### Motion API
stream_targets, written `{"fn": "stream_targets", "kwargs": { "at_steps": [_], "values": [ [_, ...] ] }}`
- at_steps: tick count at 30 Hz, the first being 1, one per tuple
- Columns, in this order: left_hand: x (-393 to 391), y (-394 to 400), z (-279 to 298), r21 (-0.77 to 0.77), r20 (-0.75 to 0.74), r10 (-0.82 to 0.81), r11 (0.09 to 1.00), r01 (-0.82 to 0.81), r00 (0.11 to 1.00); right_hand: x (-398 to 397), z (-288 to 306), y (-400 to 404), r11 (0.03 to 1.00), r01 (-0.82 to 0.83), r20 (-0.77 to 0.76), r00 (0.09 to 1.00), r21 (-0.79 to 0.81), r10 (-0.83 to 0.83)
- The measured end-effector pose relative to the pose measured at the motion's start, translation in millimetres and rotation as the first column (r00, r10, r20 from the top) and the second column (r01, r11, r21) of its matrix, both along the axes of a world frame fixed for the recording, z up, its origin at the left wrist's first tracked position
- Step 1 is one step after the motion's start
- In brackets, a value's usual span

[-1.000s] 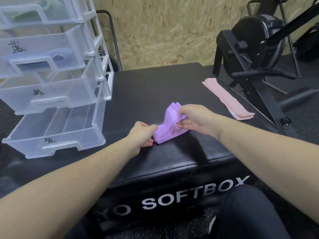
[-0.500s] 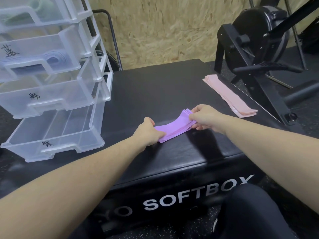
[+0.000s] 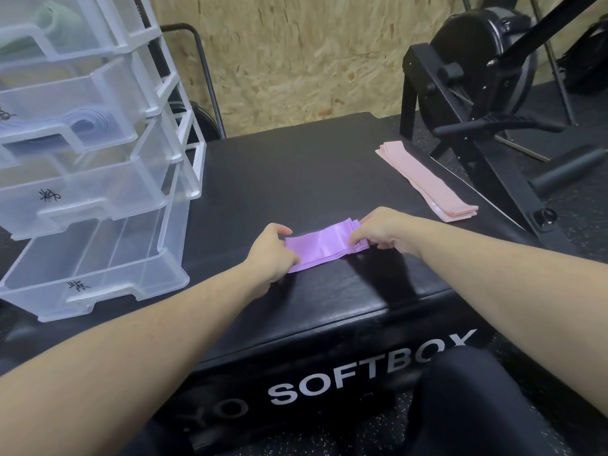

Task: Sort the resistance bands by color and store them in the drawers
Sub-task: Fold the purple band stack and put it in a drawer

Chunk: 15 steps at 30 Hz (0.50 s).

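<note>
Holding purple bands point(image 3: 324, 246) flat on soft box point(image 3: 263, 179) | my left hand point(image 3: 273, 255) and right hand point(image 3: 383, 233) pinch opposite ends to square the stack | open bottom drawer point(image 3: 98, 274) waits left of the box's front.

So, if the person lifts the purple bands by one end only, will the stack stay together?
Probably not: the purple bands look thin, glossy and loosely layered, so they would likely droop and slide apart. Both hands grip opposite ends.

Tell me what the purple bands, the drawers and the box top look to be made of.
Purple bands: thin glossy latex or rubber, judging by the sheen and limp flat layers. Drawers: clear, slightly frosted hard plastic; contents show through. Box top: black vinyl or faux leather, with fine grain and soft highlights.
</note>
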<state>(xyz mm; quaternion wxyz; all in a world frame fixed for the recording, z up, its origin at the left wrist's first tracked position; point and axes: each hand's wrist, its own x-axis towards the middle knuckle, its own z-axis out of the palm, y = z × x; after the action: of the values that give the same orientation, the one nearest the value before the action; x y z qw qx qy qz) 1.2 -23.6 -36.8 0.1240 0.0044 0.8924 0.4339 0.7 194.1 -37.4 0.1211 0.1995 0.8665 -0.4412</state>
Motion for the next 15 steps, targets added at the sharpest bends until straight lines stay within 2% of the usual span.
{"fn": "stream_targets", "kwargs": {
  "at_steps": [3, 5, 8, 15],
  "values": [
    [1, -7, 0, 0.044, -0.027, 0.004, 0.999, -0.003, 1.0, 3, 0, -2, 0.998, 0.003, -0.005, 1.0, -0.07, -0.003],
    [3, -12, 2, 0.084, -0.023, 0.013, 0.996, -0.011, 1.0, 6, 0, -6, 0.986, -0.005, -0.034, 0.999, -0.17, -0.001],
    [7, -21, 8, 0.132, -0.073, 0.05, 0.991, -0.04, 0.996, 15, 1, -14, 0.94, 0.011, -0.058, 0.998, -0.342, -0.032],
    [12, -67, 28, 0.325, -0.066, 0.082, 0.944, -0.056, 0.994, 26, 22, -47, 0.847, -0.027, -0.094, 0.995, -0.532, -0.027]
  ]
}}
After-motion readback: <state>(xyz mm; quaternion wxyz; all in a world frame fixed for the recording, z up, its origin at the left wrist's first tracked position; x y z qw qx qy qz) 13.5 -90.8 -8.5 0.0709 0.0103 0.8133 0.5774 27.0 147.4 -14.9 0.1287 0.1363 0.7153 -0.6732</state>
